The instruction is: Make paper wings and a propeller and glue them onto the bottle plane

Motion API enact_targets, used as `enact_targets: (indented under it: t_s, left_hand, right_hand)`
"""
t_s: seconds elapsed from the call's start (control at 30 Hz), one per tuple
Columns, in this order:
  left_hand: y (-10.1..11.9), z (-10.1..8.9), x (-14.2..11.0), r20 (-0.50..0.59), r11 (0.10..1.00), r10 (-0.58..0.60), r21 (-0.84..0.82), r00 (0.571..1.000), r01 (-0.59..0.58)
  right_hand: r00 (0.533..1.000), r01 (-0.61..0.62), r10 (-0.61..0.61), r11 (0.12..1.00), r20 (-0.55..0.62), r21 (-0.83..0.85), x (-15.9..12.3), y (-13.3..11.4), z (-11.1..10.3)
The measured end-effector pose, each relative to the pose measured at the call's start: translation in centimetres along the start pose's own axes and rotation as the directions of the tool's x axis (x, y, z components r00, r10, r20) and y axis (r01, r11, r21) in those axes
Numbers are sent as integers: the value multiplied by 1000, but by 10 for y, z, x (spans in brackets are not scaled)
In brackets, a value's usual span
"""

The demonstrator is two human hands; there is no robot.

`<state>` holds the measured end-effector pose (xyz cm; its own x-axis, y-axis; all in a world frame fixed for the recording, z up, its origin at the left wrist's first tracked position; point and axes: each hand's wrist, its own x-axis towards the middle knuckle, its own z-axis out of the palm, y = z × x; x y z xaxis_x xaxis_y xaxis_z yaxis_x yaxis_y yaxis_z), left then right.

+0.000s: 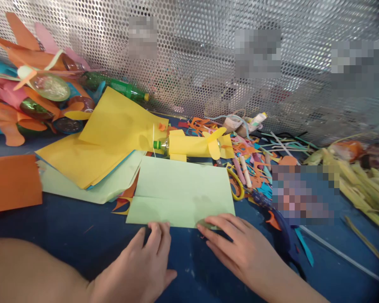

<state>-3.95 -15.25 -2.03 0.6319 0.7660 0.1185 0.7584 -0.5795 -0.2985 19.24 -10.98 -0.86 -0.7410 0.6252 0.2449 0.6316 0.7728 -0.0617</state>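
Note:
A light green sheet of paper [183, 181] with a crease across its lower part lies flat in front of me. My left hand [145, 256] is at its near edge, fingertips touching the border, fingers bent and thumb apart. On the right, my right hand [236, 244] rests its stretched fingers on the near right corner of the sheet. Neither hand grips anything. Just behind the sheet lies a clear bottle wrapped in yellow paper [189, 146], with a green cap and yellow paper fins. Yellow-handled scissors [236, 185] sit beside the sheet, partly hidden.
Yellow sheets [120, 122] and an orange sheet [12, 183] lie to the left. Paper-decorated bottles [47, 84] crowd the back left. Paper scraps [255, 164], a glue bottle [259, 120] and corn husks [350, 181] spread rightward over the blue table [82, 235]. Perforated metal [192, 63] stands behind.

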Motion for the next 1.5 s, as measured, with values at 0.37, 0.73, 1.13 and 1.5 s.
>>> enact_targets:
  t_s: [0.37,0.73,1.13,1.5]
  left_hand:
    - [-2,8,-14,13,914,-79,399,997,67]
    - [-26,-2,27,-32,997,77,-4,997,-77]
    - [-83,12,67,-12,468,-18,-884,1000,-2]
    - [-99,17,76,156,8,-12,-988,988,156]
  right_hand:
    - [997,52,-70,942,-43,-332,-5,-5,-14]
    - [980,-186,173,973,-99,-140,-3,15,10]
    - [955,-286,282,958,86,33,-2,13,8]
    - [979,-113,107,993,-171,-25,-1,6,-1]
